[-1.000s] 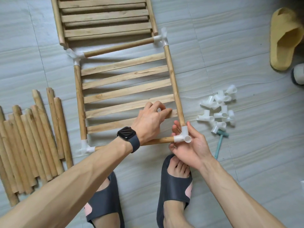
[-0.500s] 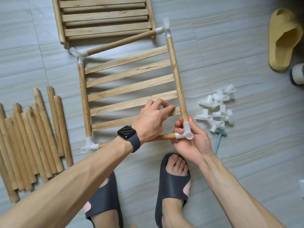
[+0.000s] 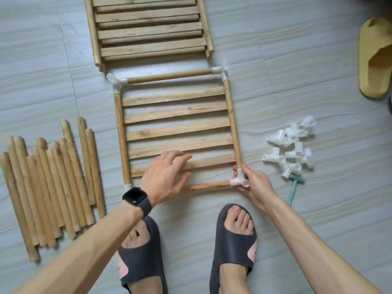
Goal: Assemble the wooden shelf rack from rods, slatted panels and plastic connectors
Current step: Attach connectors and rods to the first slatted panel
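Note:
A slatted panel (image 3: 176, 113) lies on the floor, framed by rods and white corner connectors. My right hand (image 3: 255, 186) grips the near right connector (image 3: 239, 180), where the right side rod (image 3: 232, 124) meets the near rod (image 3: 210, 185). My left hand (image 3: 165, 177) lies with spread fingers over the nearest slat (image 3: 212, 163), thumb by the near rod. The far rod (image 3: 169, 76) joins the far left connector (image 3: 114, 81) and far right connector (image 3: 222, 72). My left wrist mostly hides the near left connector (image 3: 127, 186).
A stack of slatted panels (image 3: 148, 28) lies just beyond the frame. Several loose rods (image 3: 48, 183) lie to the left. A pile of white connectors (image 3: 290, 149) and a teal mallet (image 3: 293, 188) lie to the right. A yellow slipper (image 3: 375, 60) sits far right. My slippered feet stand below.
The frame has swung round to lie square in front of me. My left hand has slid left along the near slat and its fingers have straightened. My right hand keeps hold of the corner connector.

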Available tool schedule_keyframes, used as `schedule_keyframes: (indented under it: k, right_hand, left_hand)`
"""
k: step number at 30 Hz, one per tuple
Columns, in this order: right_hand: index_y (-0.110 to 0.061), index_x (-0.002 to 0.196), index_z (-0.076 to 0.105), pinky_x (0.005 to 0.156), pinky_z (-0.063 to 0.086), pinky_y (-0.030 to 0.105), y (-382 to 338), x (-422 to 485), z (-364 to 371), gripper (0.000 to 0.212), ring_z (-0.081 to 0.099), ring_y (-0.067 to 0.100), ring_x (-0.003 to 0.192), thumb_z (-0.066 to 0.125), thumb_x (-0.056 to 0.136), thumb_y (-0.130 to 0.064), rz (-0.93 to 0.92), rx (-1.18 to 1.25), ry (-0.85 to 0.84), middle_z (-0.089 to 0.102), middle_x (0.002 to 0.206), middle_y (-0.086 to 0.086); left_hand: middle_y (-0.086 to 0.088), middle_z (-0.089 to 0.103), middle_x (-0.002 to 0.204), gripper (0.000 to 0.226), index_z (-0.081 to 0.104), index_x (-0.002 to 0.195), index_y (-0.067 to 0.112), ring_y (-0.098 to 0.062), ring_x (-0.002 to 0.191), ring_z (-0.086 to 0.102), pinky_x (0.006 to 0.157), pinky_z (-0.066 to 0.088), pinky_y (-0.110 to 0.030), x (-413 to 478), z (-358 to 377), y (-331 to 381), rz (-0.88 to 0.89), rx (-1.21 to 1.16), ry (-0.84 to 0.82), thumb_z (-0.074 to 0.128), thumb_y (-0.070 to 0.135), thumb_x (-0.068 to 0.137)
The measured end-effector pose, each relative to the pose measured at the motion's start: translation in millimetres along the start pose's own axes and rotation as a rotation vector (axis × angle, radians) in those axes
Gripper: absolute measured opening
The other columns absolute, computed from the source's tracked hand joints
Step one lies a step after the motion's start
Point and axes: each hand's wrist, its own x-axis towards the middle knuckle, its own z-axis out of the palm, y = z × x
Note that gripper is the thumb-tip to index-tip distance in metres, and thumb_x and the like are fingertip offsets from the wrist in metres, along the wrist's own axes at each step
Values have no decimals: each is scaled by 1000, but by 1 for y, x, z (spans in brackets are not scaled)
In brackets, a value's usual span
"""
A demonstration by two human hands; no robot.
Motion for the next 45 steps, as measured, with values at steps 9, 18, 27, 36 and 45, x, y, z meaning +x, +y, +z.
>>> schedule_keyframes:
  k: [9, 18, 27, 36, 45]
  right_hand:
    - [-18, 160, 12, 121, 13, 39, 0, -9, 4, 105, 8, 23, 151, 70, 81, -58, -816, -1616, 22, 12, 165, 4]
    - [-7, 156, 12, 121, 7, 49, -33, 13, 18, 82, 7, 28, 153, 56, 88, -11, -767, -2175, 11, 22, 161, 10]
    - [-1, 91, 62, 88, 44, 49, -32, 9, 25, 42, 57, 34, 83, 75, 55, -18, -1049, -2303, 37, 59, 83, 16]
    - [1, 102, 66, 86, 48, 51, -18, 0, 30, 47, 59, 34, 95, 71, 57, -12, -902, -2221, 88, 62, 94, 17]
    - [-8, 140, 43, 114, 26, 49, -20, -12, 23, 54, 38, 26, 138, 57, 88, -13, -764, -2205, 1, 46, 141, 10]
  left_hand:
    - [-9, 37, 157, 117, 24, 156, 10, -26, 150, 20, 119, 10, -58, -90, -11, -76, -159, 432, -204, 75, 66, 67]
    - [-13, 17, 162, 95, 0, 157, 4, -30, 153, 0, 120, -3, -56, -67, -22, -53, -199, 578, -360, 50, 54, 94]
    - [-9, 44, 143, 76, 32, 144, 9, -27, 143, 27, 119, 15, -58, -62, -38, -51, -170, 569, -369, 61, 49, 86]
    - [-10, 47, 138, 73, 37, 142, 7, -28, 137, 33, 115, 20, -61, -61, -38, -46, -150, 596, -418, 57, 53, 89]
    - [-12, 44, 144, 58, 31, 147, 5, -29, 143, 26, 120, -2, -60, -72, -45, -29, -126, 584, -490, 43, 37, 100]
